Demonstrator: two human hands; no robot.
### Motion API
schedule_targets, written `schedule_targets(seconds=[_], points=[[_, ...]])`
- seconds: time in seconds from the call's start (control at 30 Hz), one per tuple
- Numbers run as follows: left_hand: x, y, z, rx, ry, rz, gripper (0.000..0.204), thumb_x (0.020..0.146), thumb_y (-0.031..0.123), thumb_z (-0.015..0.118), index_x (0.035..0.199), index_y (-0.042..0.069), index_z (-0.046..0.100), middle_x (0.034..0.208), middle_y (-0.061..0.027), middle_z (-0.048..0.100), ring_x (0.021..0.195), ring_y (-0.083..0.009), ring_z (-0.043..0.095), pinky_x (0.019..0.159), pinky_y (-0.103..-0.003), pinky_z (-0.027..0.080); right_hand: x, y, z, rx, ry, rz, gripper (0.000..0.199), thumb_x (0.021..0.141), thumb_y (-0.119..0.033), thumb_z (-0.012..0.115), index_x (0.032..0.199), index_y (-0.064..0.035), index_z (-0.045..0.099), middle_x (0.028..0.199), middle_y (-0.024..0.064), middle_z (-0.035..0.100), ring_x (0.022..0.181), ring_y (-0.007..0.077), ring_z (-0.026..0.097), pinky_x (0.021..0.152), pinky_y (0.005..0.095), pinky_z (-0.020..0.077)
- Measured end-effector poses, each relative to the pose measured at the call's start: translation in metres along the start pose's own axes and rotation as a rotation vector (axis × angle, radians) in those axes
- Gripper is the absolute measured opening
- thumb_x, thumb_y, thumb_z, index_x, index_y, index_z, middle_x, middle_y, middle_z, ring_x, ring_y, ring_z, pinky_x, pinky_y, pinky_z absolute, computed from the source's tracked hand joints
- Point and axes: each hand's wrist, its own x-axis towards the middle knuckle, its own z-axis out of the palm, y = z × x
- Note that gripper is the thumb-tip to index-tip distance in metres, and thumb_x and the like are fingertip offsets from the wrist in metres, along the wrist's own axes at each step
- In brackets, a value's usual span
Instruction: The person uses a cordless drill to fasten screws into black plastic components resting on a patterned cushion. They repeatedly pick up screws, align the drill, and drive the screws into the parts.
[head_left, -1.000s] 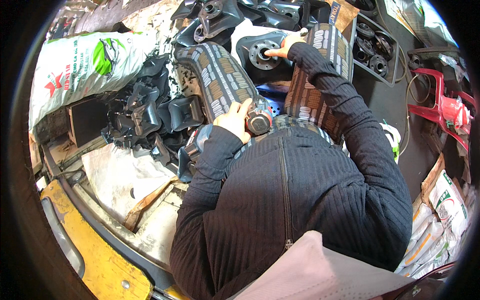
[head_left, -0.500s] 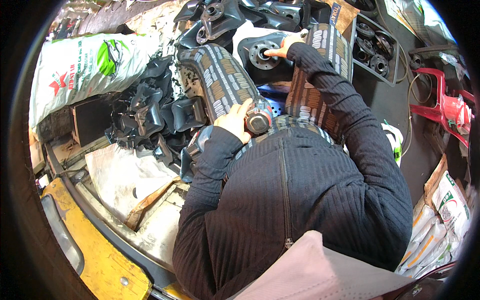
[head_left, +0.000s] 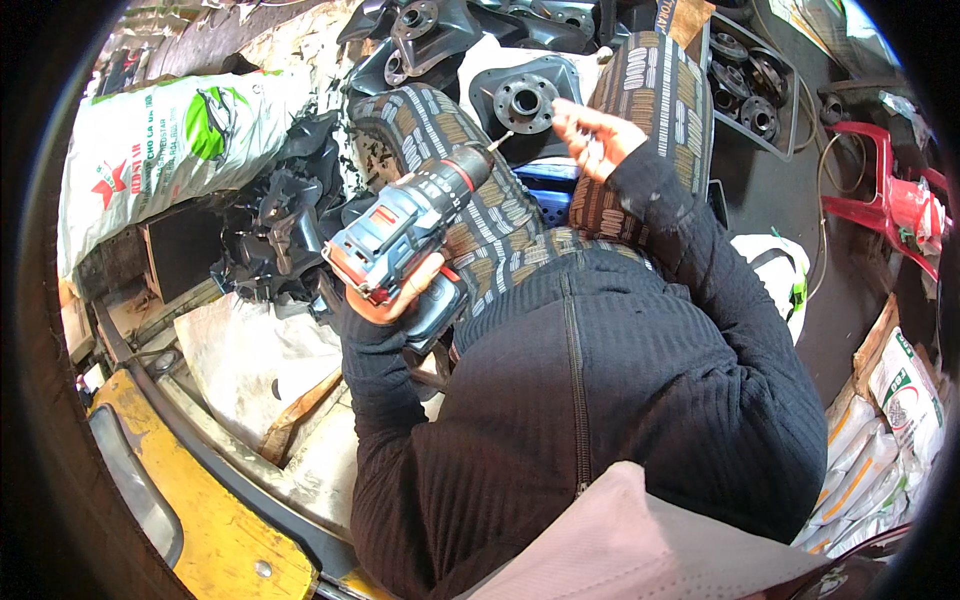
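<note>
My left hand (head_left: 412, 290) grips a grey-blue and red cordless drill (head_left: 400, 232) by its handle. The drill's bit points up and right, its tip close to the rim of a round dark metal hub (head_left: 526, 102) with holes around a centre bore. This hub rests on a black flared, square-edged part (head_left: 490, 84) between my knees. Just right of the hub is my right hand (head_left: 598, 140), fingers curled in. Whatever they hold, if anything, is too small to make out. Patterned trousers (head_left: 640, 110) cover my spread legs.
More black flared parts lie heaped on the left (head_left: 285, 225) and beyond my knees (head_left: 425, 30). A grey bin (head_left: 790, 130) of metal hubs stands at far right, near a red plastic stool (head_left: 885, 195). A white sack (head_left: 160, 160) and a yellow machine panel (head_left: 200, 500) are at left.
The drill has been raised from beside my left thigh and turned toward the hub. My right hand has left the hub's face and drawn back slightly, with its fingers curled.
</note>
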Motion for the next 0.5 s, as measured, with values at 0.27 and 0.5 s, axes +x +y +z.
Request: schedule_targets(seconds=[0.27,0.5], points=[[0.018,0.012,0.023,0.548,-0.179,0.239,0.048,0.070,0.024,0.072,0.110,0.004,0.055,0.100,-0.0107,0.062,0.092,-0.0275,0.060,0.083,-0.037,0.047,-0.009,0.031,0.003,0.211,-0.260,-0.024,0.033,0.091,-0.013,0.048,0.122,-0.0014,0.046,0.125,0.0127,0.050,0.116,0.0242,0.050,0.088,0.0349,0.0491],[0.024,0.022,0.028,0.574,-0.157,0.226,0.040,0.069,0.015,0.073,0.106,0.007,0.059,0.097,-0.0090,0.063,0.089,-0.0274,0.061,0.077,-0.038,0.048,-0.023,0.028,0.014,-0.274,-0.029,-0.088,0.035,0.086,-0.023,0.059,0.115,-0.0053,0.052,0.107,0.0053,0.062,0.067,0.0024,0.049,0.051,0.0143,0.0414]])
